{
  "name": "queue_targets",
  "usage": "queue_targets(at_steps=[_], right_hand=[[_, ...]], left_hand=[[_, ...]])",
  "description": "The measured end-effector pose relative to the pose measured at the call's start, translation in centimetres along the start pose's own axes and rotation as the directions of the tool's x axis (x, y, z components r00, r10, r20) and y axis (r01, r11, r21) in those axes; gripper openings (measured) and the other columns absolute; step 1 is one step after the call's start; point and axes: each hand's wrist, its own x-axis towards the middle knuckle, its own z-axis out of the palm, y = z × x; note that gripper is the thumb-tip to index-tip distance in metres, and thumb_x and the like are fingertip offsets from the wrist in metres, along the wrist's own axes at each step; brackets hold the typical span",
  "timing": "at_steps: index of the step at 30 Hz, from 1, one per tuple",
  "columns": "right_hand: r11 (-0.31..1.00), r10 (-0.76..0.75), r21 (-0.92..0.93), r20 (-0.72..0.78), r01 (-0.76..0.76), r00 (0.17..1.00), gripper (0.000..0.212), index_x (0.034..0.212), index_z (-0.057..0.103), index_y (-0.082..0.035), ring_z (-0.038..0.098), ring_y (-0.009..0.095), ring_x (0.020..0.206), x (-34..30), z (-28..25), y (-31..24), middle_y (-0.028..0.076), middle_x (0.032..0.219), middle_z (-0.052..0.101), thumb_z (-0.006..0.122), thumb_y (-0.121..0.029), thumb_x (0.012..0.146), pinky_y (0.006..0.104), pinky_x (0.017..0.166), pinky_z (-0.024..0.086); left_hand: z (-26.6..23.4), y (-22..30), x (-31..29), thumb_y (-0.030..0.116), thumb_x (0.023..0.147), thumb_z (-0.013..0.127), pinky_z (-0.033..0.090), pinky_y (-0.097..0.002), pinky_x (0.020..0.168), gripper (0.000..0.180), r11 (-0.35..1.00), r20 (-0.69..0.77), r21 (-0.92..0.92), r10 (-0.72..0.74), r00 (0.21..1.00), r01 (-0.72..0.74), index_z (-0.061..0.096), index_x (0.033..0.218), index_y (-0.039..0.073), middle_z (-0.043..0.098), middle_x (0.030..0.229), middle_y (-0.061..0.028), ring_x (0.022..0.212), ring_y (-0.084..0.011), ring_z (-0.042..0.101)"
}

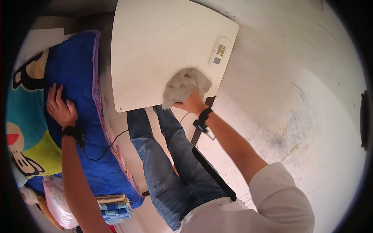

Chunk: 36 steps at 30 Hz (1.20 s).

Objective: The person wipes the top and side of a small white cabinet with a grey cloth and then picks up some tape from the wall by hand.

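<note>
A crumpled grey-beige cloth (185,84) lies on the white tabletop (155,42), close to its near right corner. My right hand (193,102) is closed on the cloth's near edge, with some fingers hidden in its folds. To the left, my left hand (61,105) rests with fingers spread on a blue quilted cover (79,77), holding nothing. Black straps with small devices circle both wrists.
A white remote control (218,51) lies near the table's right edge. A colourful cartoon blanket (33,105) covers the bed at left. Folded fabrics (115,207) are stacked at the bed's near end. A scuffed white wall (287,97) stands on the right. A black cable (101,155) hangs from my left wrist.
</note>
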Motion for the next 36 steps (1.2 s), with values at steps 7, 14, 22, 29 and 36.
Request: queue_targets(at_steps=[7,14,22,29,36], right_hand=[[0.898,-0.312,-0.334,-0.024,0.287,0.95,0.07,0.075,0.073,-0.006,0.065,0.032,0.061,14.5,-9.2,4.9,0.014,0.065,0.066,0.064,-0.075,0.074,0.0424,0.063,0.052],[0.977,0.162,-0.074,-0.369,-0.202,0.915,0.062,0.073,0.072,-0.003,0.065,0.034,0.072,16.6,-7.8,1.3,0.015,0.066,0.066,0.068,-0.065,0.077,0.0452,0.073,0.048],[0.937,0.334,0.23,-0.373,-0.263,0.866,0.046,0.092,0.072,-0.002,0.067,0.035,0.071,7.3,-2.4,-3.8,0.015,0.079,0.071,0.071,-0.047,0.084,0.0446,0.076,0.05],[0.865,0.5,0.266,-0.386,-0.425,0.775,0.071,0.074,0.064,0.006,0.065,0.037,0.067,14.9,-8.0,2.2,0.025,0.073,0.066,0.068,-0.064,0.081,0.0463,0.065,0.05],[0.846,0.534,0.345,-0.538,-0.407,0.652,0.074,0.091,0.065,0.007,0.067,0.038,0.081,20.0,-10.1,6.4,0.022,0.079,0.068,0.064,-0.066,0.082,0.0455,0.078,0.051]], left_hand=[[0.4,0.1,0.4,0.028,0.099,0.035,0.038,-0.0474,0.107,0.042,1.0,-0.026,0.002,0.013,1.0,-0.013,0.058,0.13,0.01,0.055,0.138,-0.0085,0.127,-0.0308,0.051],[0.0,0.5,0.9,0.028,0.099,0.034,0.037,-0.0474,0.108,0.044,1.0,-0.002,-0.02,0.016,1.0,-0.016,0.056,0.132,0.011,0.054,0.138,-0.0087,0.128,-0.0312,0.05],[0.0,0.2,0.2,0.03,0.099,0.033,0.036,-0.0488,0.108,0.044,1.0,0.008,0.007,0.007,1.0,-0.007,0.056,0.131,0.011,0.054,0.139,-0.0092,0.13,-0.0317,0.05],[-0.1,0.3,-0.1,0.029,0.099,0.034,0.036,-0.0487,0.109,0.043,1.0,0.02,-0.006,-0.017,1.0,0.017,0.057,0.13,0.01,0.054,0.139,-0.0085,0.129,-0.0313,0.05],[0.0,0.3,0.6,0.026,0.097,0.036,0.036,-0.0482,0.109,0.042,1.0,0.027,0.012,-0.015,1.0,0.015,0.057,0.13,0.011,0.054,0.139,-0.0085,0.129,-0.0312,0.05]])
